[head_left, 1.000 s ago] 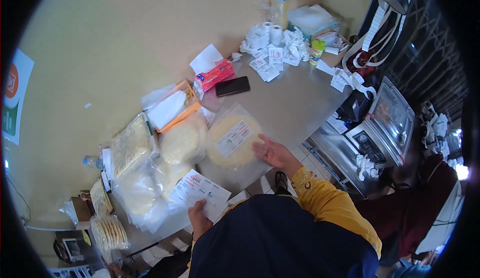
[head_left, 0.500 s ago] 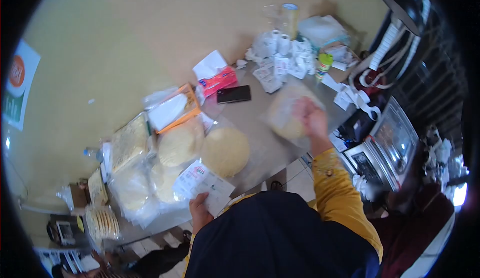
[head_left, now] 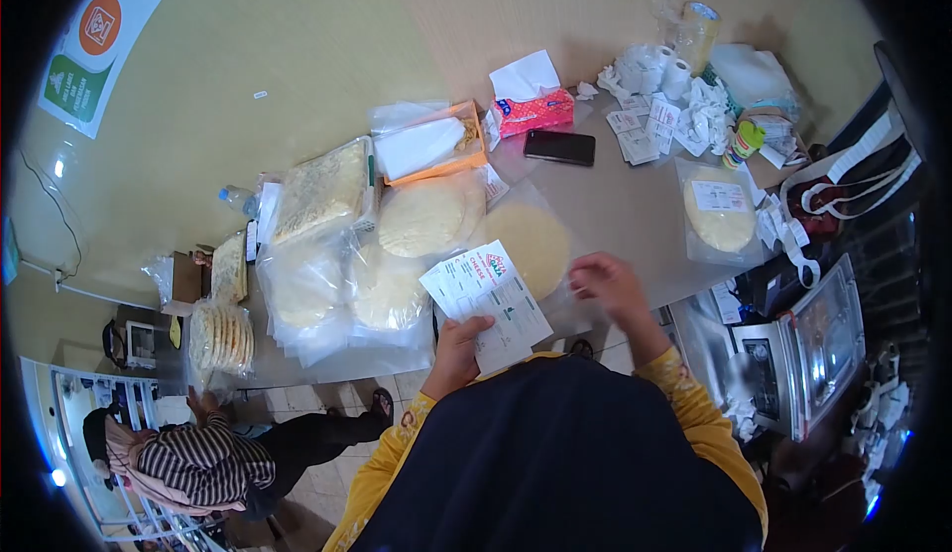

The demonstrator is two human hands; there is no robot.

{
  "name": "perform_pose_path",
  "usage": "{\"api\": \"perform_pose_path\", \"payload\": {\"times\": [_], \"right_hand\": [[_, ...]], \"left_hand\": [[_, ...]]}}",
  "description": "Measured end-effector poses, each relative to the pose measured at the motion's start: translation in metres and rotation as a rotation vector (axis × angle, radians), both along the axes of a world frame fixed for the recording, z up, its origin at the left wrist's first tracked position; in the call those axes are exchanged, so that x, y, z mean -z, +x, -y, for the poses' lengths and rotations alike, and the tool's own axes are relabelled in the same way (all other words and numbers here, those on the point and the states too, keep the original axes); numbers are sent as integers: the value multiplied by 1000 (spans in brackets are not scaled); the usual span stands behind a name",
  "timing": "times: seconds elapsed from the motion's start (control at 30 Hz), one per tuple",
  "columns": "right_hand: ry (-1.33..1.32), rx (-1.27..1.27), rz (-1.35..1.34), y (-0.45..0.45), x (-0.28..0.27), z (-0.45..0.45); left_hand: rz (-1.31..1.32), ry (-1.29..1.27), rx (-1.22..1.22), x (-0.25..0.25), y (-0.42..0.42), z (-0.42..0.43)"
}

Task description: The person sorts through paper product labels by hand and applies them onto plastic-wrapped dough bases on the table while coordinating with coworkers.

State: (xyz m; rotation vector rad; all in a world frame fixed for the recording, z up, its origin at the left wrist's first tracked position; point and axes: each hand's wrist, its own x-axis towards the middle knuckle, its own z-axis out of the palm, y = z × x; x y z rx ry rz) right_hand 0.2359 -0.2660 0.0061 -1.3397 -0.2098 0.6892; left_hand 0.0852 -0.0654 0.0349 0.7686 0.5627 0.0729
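My left hand point(head_left: 459, 354) grips a small stack of printed cards point(head_left: 491, 304), the top one reading "CHEESE", above the table's near edge. My right hand point(head_left: 610, 287) holds nothing; its fingers are loosely curved and apart, close beside a round flat pizza base point(head_left: 531, 245) in a clear bag. Part of that base lies behind the cards. Farther right, a bagged pizza base point(head_left: 722, 227) lies flat with a white printed label point(head_left: 718, 196) on its upper part. To the left, more pizza bases point(head_left: 424, 217) are stacked in clear plastic.
Along the wall are an orange tray point(head_left: 436, 172), a pink tissue pack point(head_left: 535, 113), a black phone point(head_left: 560, 148) and crumpled receipts point(head_left: 704, 116). A sealing machine point(head_left: 793, 354) stands at right. Another person point(head_left: 203, 463) is at lower left, near a bagged stack of flat rounds point(head_left: 220, 342).
My right hand has let go of the bagged base at the right and moved back left toward the cards. That base now lies flat, its label showing. The head view has shifted.
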Motion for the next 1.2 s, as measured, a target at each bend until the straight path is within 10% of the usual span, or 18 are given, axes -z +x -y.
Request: {"api": "perform_pose_path", "payload": {"times": [0.27,0.47,0.77,1.2], "right_hand": [[-99,154,916,-49,-32,-75],[-11,-392,468,-63,-44,-103],[135,-345,197,-95,-45,-129],[-146,-145,1188,-121,-63,-135]], "left_hand": [[141,-281,103,-5,-25,-35],[186,-366,145,-2,-51,-62],[282,-440,127,6,-90,-107],[229,-437,317,4,-102,-121]]}}
